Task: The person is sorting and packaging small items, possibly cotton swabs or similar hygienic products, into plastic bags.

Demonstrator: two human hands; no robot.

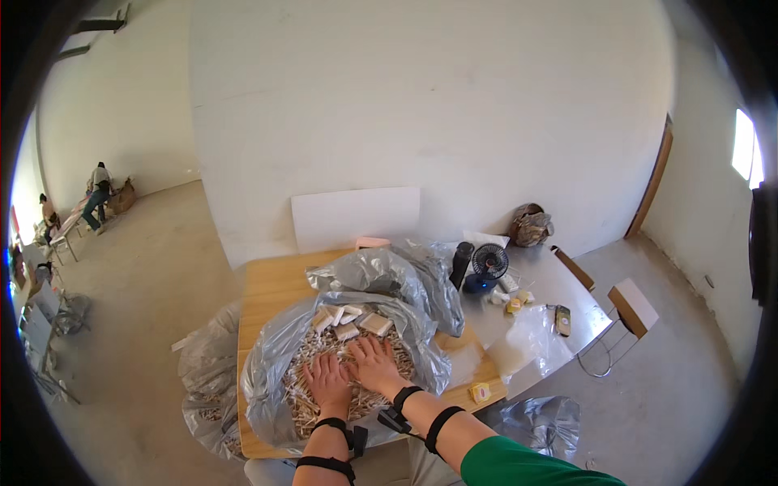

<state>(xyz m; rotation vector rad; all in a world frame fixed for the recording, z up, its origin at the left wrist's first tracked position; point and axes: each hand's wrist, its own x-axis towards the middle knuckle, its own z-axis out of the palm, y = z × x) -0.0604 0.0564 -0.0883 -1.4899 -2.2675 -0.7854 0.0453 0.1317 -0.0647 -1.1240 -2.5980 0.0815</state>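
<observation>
Now your left hand [327,384] and right hand [376,368] both lie upon the small sticks [301,398], each grip relaxed with its fingers apart. These sticks fill the opened grey bag [269,360], near the front left corner of the wooden bench [279,270]; beyond your fingers lie several pale packs [375,325].

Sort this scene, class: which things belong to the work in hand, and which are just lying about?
Seem part of the work:
- sticks, with the left hand and right hand on them
- pale packs among them
- silver bag around them

Seem just lying about:
- fan
- black cylinder
- white board
- stool
</observation>
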